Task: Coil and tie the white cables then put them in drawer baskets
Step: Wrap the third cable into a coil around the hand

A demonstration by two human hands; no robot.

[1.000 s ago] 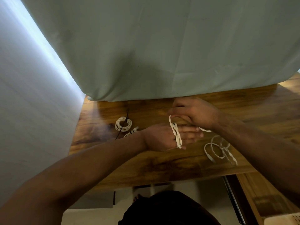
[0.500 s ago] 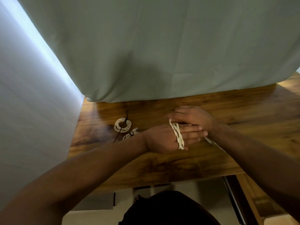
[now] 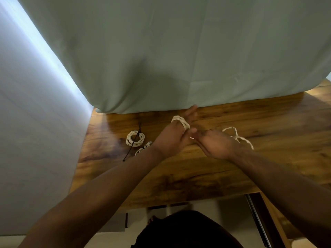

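Left hand [image 3: 170,140] fingers [image 3: 192,113] straight, pointing to upper right of frame, not curled. Cable [image 3: 181,122] wound in several turns round those fingers near the knuckles, sitting across them as a white band. Left thumb lies just beside the lower edge of the band; contact unclear.

Right hand [image 3: 217,145] right of centre, back of hand up, its fingertips reaching left and meeting the left hand just below the band. Small bit of white shows between the two hands there. Can't tell whether the right fingers pinch the cable or only touch it; tips hidden. Loose part of the cable comes out behind the right hand, loops up, then runs down to the right over the desk [image 3: 197,176].

Left of the left hand, on the desk: coil [image 3: 135,138], flat, with a black tie [image 3: 131,150] across it, tie end trailing toward lower left. Second coil [image 3: 141,150] just below it, partly hidden by the left forearm.

Grey-green cloth [image 3: 179,59] fills the upper frame, its edge lying on the far side of the desk, close to the left fingertips.
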